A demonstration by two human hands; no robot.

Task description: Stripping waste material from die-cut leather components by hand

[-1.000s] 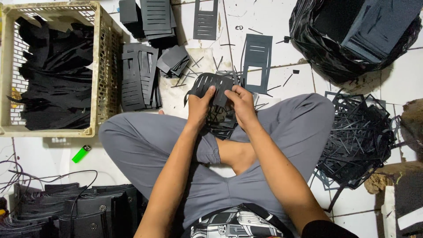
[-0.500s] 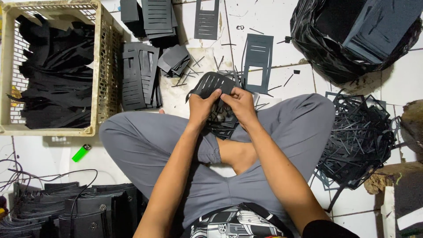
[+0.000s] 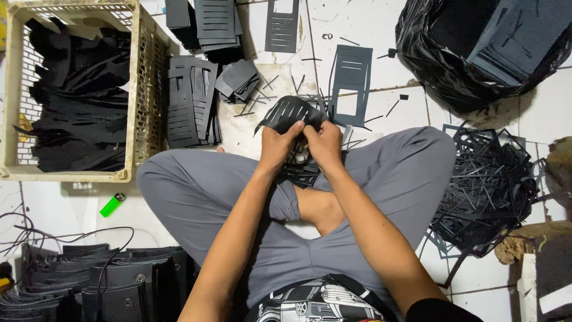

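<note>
Over the last second both hands closed in on each other. The left hand (image 3: 276,145) and right hand (image 3: 325,143) now sit with thumbs and fingertips nearly touching at the near edge of the slotted black sheet (image 3: 290,113). Earlier the right hand's fingers lay spread flatter over the sheet; now they are curled and pinching. The sheet is more bowed, its far part arched up and showing its slits more openly than 1 second ago.
</note>
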